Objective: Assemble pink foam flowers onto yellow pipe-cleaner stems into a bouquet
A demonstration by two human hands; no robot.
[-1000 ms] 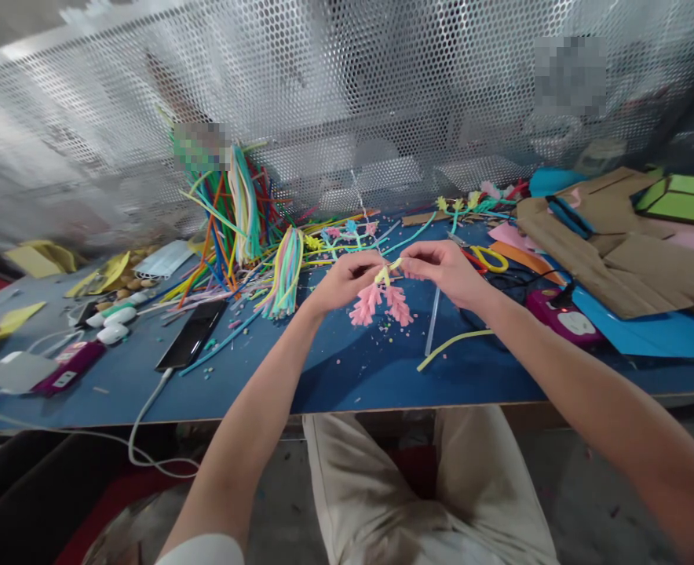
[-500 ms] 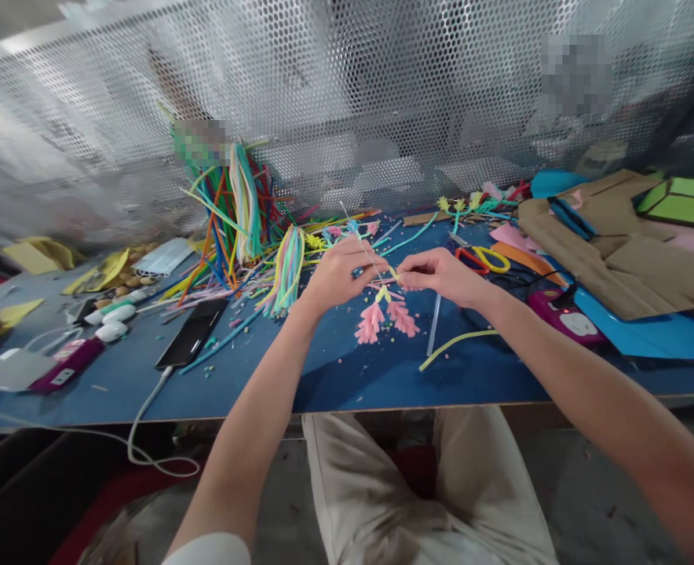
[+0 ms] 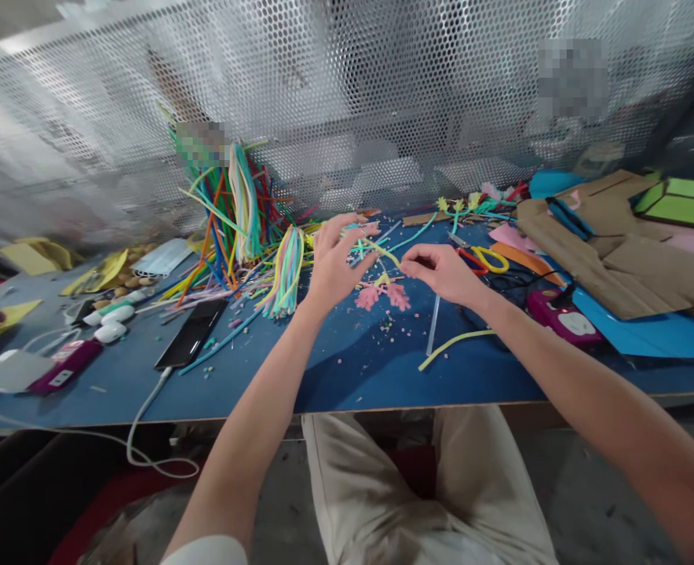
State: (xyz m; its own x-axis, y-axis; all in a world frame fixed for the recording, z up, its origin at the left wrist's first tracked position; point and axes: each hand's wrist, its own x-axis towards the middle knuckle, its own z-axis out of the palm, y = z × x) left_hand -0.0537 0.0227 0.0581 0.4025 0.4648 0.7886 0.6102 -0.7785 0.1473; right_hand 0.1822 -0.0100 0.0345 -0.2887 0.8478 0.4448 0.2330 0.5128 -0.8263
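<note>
My right hand (image 3: 435, 271) is closed in a pinch on the end of a pale yellow pipe cleaner (image 3: 387, 254) over the table's middle. That strand runs up and left toward my left hand (image 3: 342, 257), whose fingers are spread and partly curled beside it. Just below the hands are two pink pipe-cleaner leaf shapes (image 3: 397, 295), joined by a yellow piece (image 3: 381, 279). Whether my left fingertips touch the strand cannot be made out.
On the blue table (image 3: 335, 384) stand bundles of coloured pipe cleaners (image 3: 286, 271). A phone (image 3: 192, 333) lies left; scissors (image 3: 491, 260), a purple power strip (image 3: 562, 318) and brown cardboard (image 3: 635, 251) lie right. A perforated metal screen (image 3: 347, 102) rises behind.
My left hand has lifted slightly and its fingers have spread from their earlier pinch. The pink leaf shapes have shifted up a little, while the yellow strand now stretches out between the hands.
</note>
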